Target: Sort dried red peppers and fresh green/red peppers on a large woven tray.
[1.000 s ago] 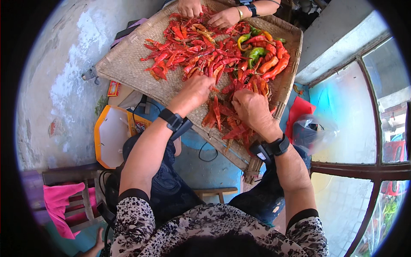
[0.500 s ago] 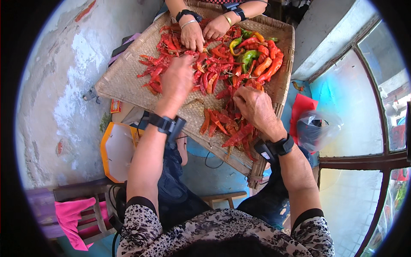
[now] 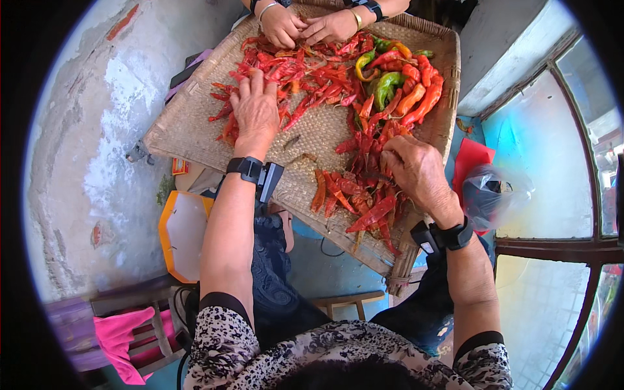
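Note:
My left hand point(image 3: 255, 116) lies palm down with fingers spread on the wrinkled dried red chili peppers point(image 3: 318, 81) in the left part of a woven tray point(image 3: 188, 117). Farther right, my right hand point(image 3: 421, 174) is closed, its fingers curled down beside a smaller heap of dried chilies point(image 3: 374, 211) at the near right corner. Its fingertips are hidden, so what they pinch does not show. Fresher, plump peppers point(image 3: 413, 97), red, orange and green, are piled at the tray's far right. One dark, thin shred point(image 3: 292, 141) rests on the bare weave.
Across the tray, another person's hands point(image 3: 305, 27) work close together over the chilies. A pale wall point(image 3: 97, 149) stands left, a framed window point(image 3: 539, 162) right. An orange-rimmed container point(image 3: 185, 237), a wooden stool point(image 3: 348, 302) and a plastic bag point(image 3: 491, 195) are around the tray.
My left hand has come down flat, a little to the left. Chilies in the middle have shifted away, baring more weave. The other person's hands have drawn back toward the far edge.

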A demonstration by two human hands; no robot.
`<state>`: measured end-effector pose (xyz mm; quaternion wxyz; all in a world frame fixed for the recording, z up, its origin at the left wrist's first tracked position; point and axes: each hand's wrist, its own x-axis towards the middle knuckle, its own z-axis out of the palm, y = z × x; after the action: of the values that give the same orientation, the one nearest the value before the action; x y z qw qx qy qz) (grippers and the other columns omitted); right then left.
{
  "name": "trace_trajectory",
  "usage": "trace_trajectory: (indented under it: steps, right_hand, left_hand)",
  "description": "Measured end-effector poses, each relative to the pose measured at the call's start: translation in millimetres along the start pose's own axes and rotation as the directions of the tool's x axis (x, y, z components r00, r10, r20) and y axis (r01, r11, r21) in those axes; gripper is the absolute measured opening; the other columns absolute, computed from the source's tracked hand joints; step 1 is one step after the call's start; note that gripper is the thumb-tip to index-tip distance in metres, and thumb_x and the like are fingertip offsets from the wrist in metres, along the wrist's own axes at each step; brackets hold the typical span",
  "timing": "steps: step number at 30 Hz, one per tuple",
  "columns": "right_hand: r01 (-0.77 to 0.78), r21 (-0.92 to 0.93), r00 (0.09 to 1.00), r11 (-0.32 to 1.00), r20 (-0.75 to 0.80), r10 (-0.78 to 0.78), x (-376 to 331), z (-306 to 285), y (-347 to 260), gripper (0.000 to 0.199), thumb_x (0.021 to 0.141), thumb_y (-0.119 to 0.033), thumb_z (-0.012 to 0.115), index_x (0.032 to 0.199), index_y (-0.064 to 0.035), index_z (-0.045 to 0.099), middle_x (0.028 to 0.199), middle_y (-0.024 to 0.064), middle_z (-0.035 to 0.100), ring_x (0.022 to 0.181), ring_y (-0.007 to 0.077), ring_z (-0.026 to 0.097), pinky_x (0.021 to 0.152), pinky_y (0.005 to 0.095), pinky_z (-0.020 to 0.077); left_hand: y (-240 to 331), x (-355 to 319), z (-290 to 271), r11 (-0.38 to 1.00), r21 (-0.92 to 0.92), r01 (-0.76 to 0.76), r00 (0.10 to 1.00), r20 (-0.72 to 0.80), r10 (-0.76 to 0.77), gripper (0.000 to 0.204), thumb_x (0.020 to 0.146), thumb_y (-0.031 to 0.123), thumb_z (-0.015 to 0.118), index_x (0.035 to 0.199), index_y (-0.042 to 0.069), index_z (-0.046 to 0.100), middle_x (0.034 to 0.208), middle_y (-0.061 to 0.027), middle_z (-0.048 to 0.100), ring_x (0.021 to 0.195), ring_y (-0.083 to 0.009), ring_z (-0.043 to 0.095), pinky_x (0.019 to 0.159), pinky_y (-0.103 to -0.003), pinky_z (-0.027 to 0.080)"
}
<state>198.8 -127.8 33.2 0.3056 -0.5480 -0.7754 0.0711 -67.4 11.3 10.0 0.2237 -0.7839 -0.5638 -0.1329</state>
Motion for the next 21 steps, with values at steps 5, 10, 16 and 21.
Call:
trace_trajectory:
  steps: [5,10,16,21]
  right_hand:
    - [-0.016,0.009,1.0,1.0,-0.008,0.016,-4,-10,3,0.007,0.082,-0.012,0.058,0.084,-0.0044,0.057,0.078,0.0159,0.059,0.074,0.0362,0.06,0.064,0.0439,0.0485]
    - [-0.015,0.018,1.0,1.0,0.018,0.014,-9,-11,2,0.007,0.082,-0.012,0.057,0.084,-0.0047,0.057,0.078,0.0159,0.059,0.074,0.0363,0.059,0.063,0.0438,0.0479]
    - [-0.014,0.001,1.0,1.0,0.023,0.014,-11,-13,3,0.007,0.082,-0.012,0.058,0.084,-0.0049,0.057,0.078,0.0152,0.059,0.074,0.0357,0.059,0.063,0.0433,0.048]
    - [-0.001,-0.023,1.0,1.0,0.019,0.002,-11,-15,3,0.008,0.082,-0.012,0.058,0.085,-0.0053,0.057,0.078,0.0149,0.059,0.074,0.0354,0.06,0.063,0.0432,0.0481]
  left_hand:
    - [12,-9,-32,0.916,-0.402,-0.013,0.874,0.44,0.206,0.03,0.082,0.019,0.06,0.109,0.008,0.057,0.114,-0.013,0.053,0.107,-0.0279,0.05,0.091,-0.041,0.04]
    - [27,-62,-13,0.838,-0.478,-0.263,0.914,0.154,0.375,0.011,0.077,0.01,0.06,0.086,0.004,0.057,0.096,-0.0146,0.055,0.092,-0.0324,0.055,0.078,-0.041,0.046]
    - [26,-58,-12,0.825,-0.543,-0.156,0.918,0.229,0.325,0.009,0.074,0.002,0.059,0.082,0.003,0.056,0.087,-0.0154,0.054,0.086,-0.0341,0.055,0.074,-0.044,0.046]
    - [-4,-23,-31,0.952,-0.295,0.077,0.972,-0.19,-0.137,0.015,0.08,0.009,0.059,0.095,0.005,0.061,0.09,-0.0163,0.057,0.085,-0.0333,0.058,0.073,-0.041,0.049]
